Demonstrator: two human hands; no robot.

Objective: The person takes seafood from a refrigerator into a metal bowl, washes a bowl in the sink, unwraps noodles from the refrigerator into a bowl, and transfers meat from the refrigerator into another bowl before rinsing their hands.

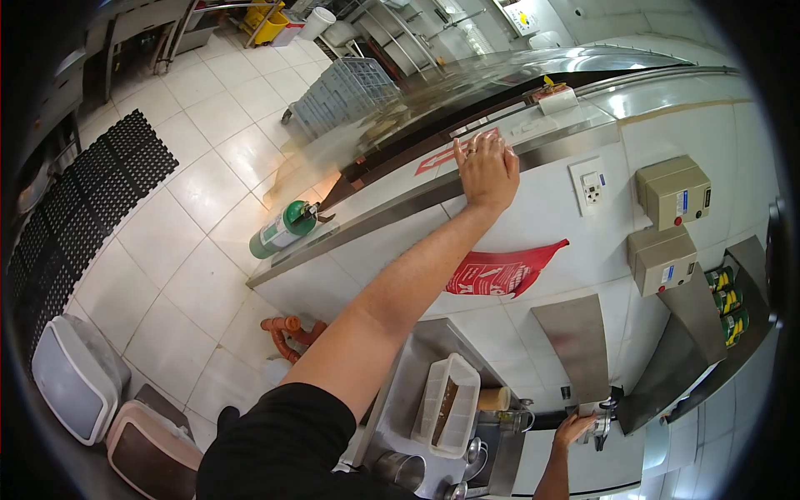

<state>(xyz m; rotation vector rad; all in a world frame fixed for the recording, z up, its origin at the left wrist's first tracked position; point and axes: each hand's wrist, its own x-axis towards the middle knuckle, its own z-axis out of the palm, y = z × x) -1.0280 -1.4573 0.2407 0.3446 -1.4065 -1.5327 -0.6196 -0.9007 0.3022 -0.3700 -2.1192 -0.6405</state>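
Fingers of our left hand (488, 175), spread over the steel-edged ledge (567, 143), grip nothing visible. Our right hand (572, 428) touches the metal fitting (600, 423) near a steel panel (575, 337), closure unclear; this two-handed reach seems to call for steadiness.

Free gap, left hand (488, 171) to socket (591, 187); boxes (673, 192) beyond.

Pretty bright shot tbh, with white glare bouncing off the glossy white floor tiles (182, 196), heavy fisheye bending, black rounded edges, and smeary blur around the clear curved glass panel (492, 71).
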